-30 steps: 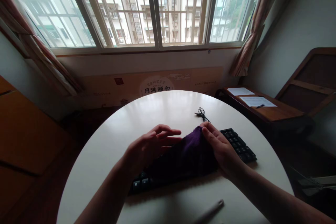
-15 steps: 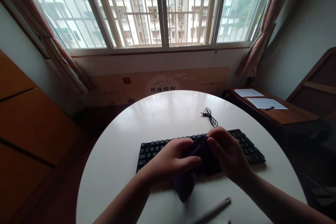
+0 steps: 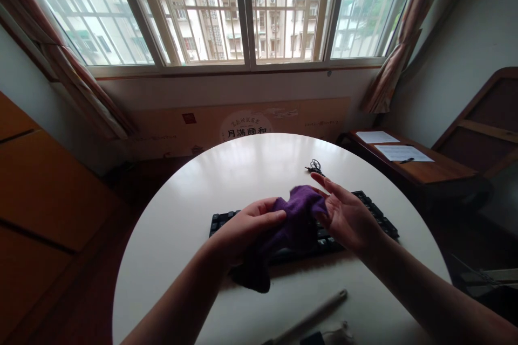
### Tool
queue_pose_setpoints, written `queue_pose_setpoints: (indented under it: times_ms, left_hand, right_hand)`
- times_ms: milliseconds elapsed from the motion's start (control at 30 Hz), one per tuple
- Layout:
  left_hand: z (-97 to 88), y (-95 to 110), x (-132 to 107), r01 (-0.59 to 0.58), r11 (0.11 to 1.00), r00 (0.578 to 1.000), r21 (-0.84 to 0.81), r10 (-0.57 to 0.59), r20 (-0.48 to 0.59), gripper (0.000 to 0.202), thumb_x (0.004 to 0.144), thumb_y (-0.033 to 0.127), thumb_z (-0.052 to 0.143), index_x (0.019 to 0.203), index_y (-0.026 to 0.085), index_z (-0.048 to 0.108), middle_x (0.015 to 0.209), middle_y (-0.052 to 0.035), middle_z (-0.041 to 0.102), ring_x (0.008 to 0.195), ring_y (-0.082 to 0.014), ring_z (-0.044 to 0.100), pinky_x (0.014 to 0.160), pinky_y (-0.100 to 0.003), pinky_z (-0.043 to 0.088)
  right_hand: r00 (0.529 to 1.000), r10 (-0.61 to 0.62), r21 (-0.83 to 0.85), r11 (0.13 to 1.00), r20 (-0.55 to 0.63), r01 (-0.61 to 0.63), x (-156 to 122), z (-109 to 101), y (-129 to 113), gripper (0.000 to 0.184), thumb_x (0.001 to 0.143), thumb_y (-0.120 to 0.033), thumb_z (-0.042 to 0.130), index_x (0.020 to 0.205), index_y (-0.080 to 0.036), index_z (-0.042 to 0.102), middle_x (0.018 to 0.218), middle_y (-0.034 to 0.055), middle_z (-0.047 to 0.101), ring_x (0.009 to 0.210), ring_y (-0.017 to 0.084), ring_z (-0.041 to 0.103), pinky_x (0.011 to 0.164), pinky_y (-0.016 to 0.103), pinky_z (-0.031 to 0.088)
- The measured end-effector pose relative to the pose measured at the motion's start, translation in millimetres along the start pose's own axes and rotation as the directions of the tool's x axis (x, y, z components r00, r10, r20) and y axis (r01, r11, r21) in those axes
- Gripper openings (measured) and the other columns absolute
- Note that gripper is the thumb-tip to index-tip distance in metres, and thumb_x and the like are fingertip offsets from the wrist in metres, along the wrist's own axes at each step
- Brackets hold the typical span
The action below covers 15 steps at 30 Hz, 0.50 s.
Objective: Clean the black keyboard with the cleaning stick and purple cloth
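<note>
Holding a purple cloth (image 3: 297, 210) just above the black keyboard (image 3: 380, 222), the two hands work near the middle of the frame. The left hand (image 3: 243, 229) is closed on the cloth's left part, thumb over the top. The right hand (image 3: 346, 218) is spread, palm turned toward the cloth, its fingers touching the bunched right end without pinching it. A dark tail of cloth hangs down to the white bench (image 3: 243, 167) in front of the keyboard. A coiled cable (image 3: 313, 166) lies beyond, and a grey rod (image 3: 311, 315) lies at lower centre. I judge the cloth is being rearranged between the hands; further handling calls for the right hand to close on it first.
</note>
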<state>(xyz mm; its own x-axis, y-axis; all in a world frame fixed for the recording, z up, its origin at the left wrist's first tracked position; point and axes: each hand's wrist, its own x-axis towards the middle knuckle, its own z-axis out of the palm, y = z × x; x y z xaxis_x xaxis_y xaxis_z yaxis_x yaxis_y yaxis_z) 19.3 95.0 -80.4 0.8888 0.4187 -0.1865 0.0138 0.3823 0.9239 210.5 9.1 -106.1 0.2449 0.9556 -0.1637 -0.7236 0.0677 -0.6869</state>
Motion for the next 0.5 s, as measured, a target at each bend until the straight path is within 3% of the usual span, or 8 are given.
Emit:
queue_pose_setpoints:
  times_ms: [67, 133, 200, 233, 333, 400, 500]
  left_hand:
    - [2.3, -2.7, 2.0, -0.052, 0.992, 0.996, -0.119, 0.043, -0.077, 0.026, 0.077, 0.035, 0.076, 0.092, 0.015, 0.068, 0.078, -0.0041, 0.068, 0.065, -0.0131, 0.063, 0.063, -0.022, 0.049]
    - [2.4, -4.2, 4.2, -0.126, 0.974, 0.983, -0.188, 0.097, -0.153, 0.027, 0.076, 0.034, 0.076, 0.093, 0.014, 0.067, 0.076, -0.0032, 0.068, 0.063, -0.0127, 0.062, 0.062, -0.022, 0.05]
    - [0.3, -4.2, 6.2, -0.202, 0.957, 0.962, -0.209, 0.154, -0.224, 0.029, 0.076, 0.033, 0.076, 0.096, 0.014, 0.067, 0.075, -0.0026, 0.067, 0.062, -0.0127, 0.062, 0.061, -0.022, 0.05]
    - [-1.1, -3.9, 7.0, -0.233, 0.95, 0.951, -0.207, 0.178, -0.252, 0.031, 0.076, 0.032, 0.076, 0.099, 0.015, 0.066, 0.074, -0.0024, 0.067, 0.062, -0.0126, 0.062, 0.06, -0.021, 0.049]
    - [-4.2, -2.8, 8.1, -0.292, 0.938, 0.928, -0.188, 0.231, -0.292, 0.039, 0.075, 0.032, 0.077, 0.108, 0.015, 0.066, 0.073, -0.0014, 0.066, 0.058, -0.0114, 0.06, 0.057, -0.02, 0.048]
    - [-3.6, -2.5, 7.4, -0.292, 0.94, 0.93, -0.177, 0.236, -0.281, 0.043, 0.074, 0.032, 0.077, 0.112, 0.015, 0.066, 0.071, -0.0011, 0.066, 0.057, -0.0107, 0.06, 0.055, -0.019, 0.047]
    - [1.0, -3.0, 4.3, -0.254, 0.952, 0.949, -0.173, 0.211, -0.234, 0.045, 0.075, 0.032, 0.076, 0.115, 0.016, 0.065, 0.074, -0.0027, 0.068, 0.06, -0.0127, 0.062, 0.058, -0.021, 0.048]
  right_hand:
    - [0.999, 0.033, 0.054, 0.998, -0.024, -0.031, 2.7, -0.7, 4.2, 0.04, 0.082, -0.035, 0.068, 0.119, -0.027, 0.056, 0.106, 0.007, 0.061, 0.094, 0.019, 0.062, 0.077, 0.032, 0.054]
    - [0.998, -0.033, 0.006, 0.999, -0.06, 0.033, 3.4, -1.6, 10.2, 0.033, 0.083, -0.037, 0.066, 0.114, -0.028, 0.058, 0.11, 0.006, 0.061, 0.101, 0.02, 0.06, 0.081, 0.033, 0.052]
    - [0.994, -0.112, -0.095, 0.989, -0.01, 0.11, 1.8, -2.6, 15.6, 0.022, 0.085, -0.041, 0.064, 0.098, -0.024, 0.064, 0.099, 0.004, 0.063, 0.092, 0.018, 0.06, 0.075, 0.029, 0.051]
    - [0.993, -0.11, -0.145, 0.983, 0.054, 0.117, 0.5, -3.0, 17.8, 0.024, 0.086, -0.045, 0.062, 0.087, -0.021, 0.064, 0.09, 0.0035, 0.063, 0.082, 0.016, 0.059, 0.071, 0.028, 0.049]
    - [0.972, 0.052, -0.294, 0.956, 0.231, 0.018, -3.5, -3.2, 22.4, 0.049, 0.087, -0.06, 0.052, 0.072, -0.016, 0.064, 0.071, 0.0037, 0.06, 0.063, 0.014, 0.053, 0.062, 0.028, 0.045]
    - [0.959, 0.107, -0.385, 0.923, 0.264, 0.003, -5.4, -2.2, 24.8, 0.054, 0.085, -0.066, 0.05, 0.08, -0.015, 0.069, 0.078, 0.0063, 0.064, 0.07, 0.017, 0.056, 0.066, 0.03, 0.045]
    - [0.945, 0.111, -0.429, 0.903, 0.309, 0.034, -7.7, 1.1, 27.5, 0.055, 0.085, -0.066, 0.052, 0.101, -0.017, 0.07, 0.103, 0.0098, 0.067, 0.096, 0.022, 0.058, 0.083, 0.035, 0.045]
